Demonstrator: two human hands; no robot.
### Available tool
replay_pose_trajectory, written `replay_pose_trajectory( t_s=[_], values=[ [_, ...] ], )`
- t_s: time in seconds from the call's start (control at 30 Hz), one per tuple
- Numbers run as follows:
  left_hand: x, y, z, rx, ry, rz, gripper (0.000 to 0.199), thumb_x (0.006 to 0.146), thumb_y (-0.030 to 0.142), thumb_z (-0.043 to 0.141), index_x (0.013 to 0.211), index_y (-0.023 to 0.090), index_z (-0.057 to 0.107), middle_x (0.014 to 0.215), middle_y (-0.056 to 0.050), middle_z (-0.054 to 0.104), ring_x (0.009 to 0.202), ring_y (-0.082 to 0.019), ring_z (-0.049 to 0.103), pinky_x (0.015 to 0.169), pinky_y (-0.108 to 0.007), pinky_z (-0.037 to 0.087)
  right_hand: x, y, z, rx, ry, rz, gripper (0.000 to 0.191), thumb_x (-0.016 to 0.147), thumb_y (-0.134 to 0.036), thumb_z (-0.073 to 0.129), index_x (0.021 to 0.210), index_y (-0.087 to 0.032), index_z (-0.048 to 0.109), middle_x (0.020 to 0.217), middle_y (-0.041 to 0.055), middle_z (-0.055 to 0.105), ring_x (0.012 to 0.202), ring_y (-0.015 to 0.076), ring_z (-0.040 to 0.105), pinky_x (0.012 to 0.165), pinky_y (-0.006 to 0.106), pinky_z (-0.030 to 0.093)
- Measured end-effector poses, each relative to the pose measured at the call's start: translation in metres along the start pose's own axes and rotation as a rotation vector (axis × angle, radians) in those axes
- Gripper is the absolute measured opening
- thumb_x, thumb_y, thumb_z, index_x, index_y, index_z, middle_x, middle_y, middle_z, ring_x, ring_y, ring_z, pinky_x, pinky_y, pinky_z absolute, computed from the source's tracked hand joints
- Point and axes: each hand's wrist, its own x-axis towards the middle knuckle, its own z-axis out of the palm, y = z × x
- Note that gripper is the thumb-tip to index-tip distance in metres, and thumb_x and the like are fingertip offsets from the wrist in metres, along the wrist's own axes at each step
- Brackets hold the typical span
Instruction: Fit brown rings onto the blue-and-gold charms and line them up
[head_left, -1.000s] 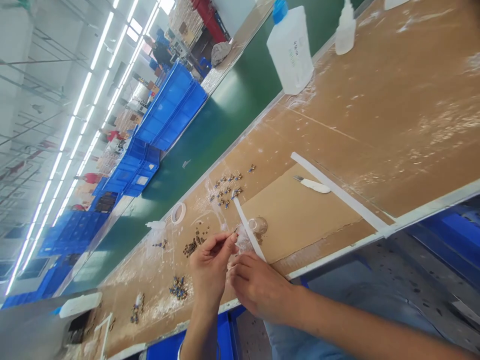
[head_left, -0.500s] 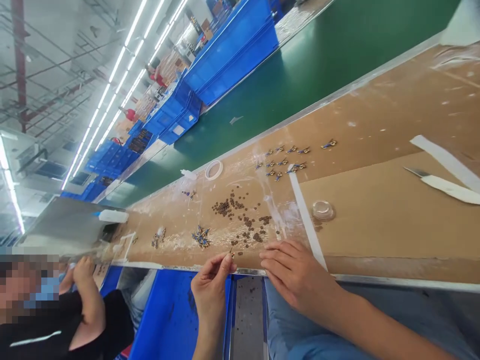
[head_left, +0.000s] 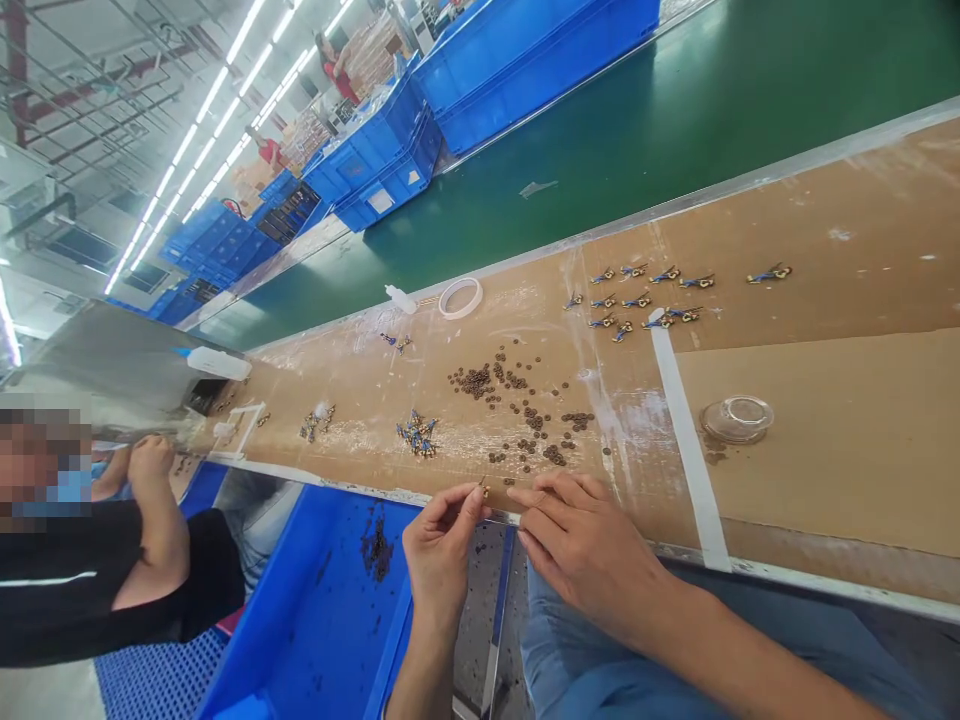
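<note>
The left hand [head_left: 439,555] sat at the near edge of the table [head_left: 825,230], its grip pinched shut on a tiny brown piece [head_left: 485,490] held just off that edge, right beside the right hand. The right hand [head_left: 592,550] lay with loose fingers touching the table edge, gripping nothing that could be seen. Just beyond both hands was a scatter of small brown beads [head_left: 517,400], with a white tape strip [head_left: 686,430] and a clear dish [head_left: 737,418] to its right.
</note>
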Motion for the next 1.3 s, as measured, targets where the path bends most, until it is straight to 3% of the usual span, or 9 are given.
replay_pose_trajectory(
  t_s=[0.37,0.57,1.3],
  values=[
    [-0.001,0.002,-0.005,-0.007,0.016,0.011,0.016,0.069,0.031,0.083,0.079,0.019,0.08,0.065,-0.001,0.075,0.06,-0.012,0.067,0.06,-0.018,0.056,0.004,-0.009,0.013,-0.082,-0.06,-0.002,0.01,0.091,-0.025,0.06,0.092,-0.016,0.065,0.119,0.0056,0.069,0.105,0.0254,0.055,0.09,0.041,0.037],
    [0.0,0.001,-0.005,-0.006,0.018,-0.004,0.016,0.07,0.031,0.082,0.079,0.019,0.079,0.065,-0.001,0.075,0.06,-0.012,0.068,0.062,-0.019,0.057,0.005,-0.006,0.006,-0.088,0.027,0.054,0.016,0.095,-0.015,0.051,0.085,-0.016,0.064,0.116,0.0062,0.07,0.098,0.024,0.055,0.081,0.038,0.036],
    [0.0,0.0,-0.002,0.003,0.01,-0.015,0.017,0.07,0.031,0.082,0.079,0.017,0.079,0.064,-0.002,0.075,0.06,-0.014,0.068,0.061,-0.022,0.058,0.01,-0.001,0.002,-0.072,-0.064,0.004,0.013,0.091,-0.016,0.057,0.079,-0.017,0.062,0.117,0.0054,0.07,0.102,0.024,0.054,0.082,0.04,0.036]
  ],
)
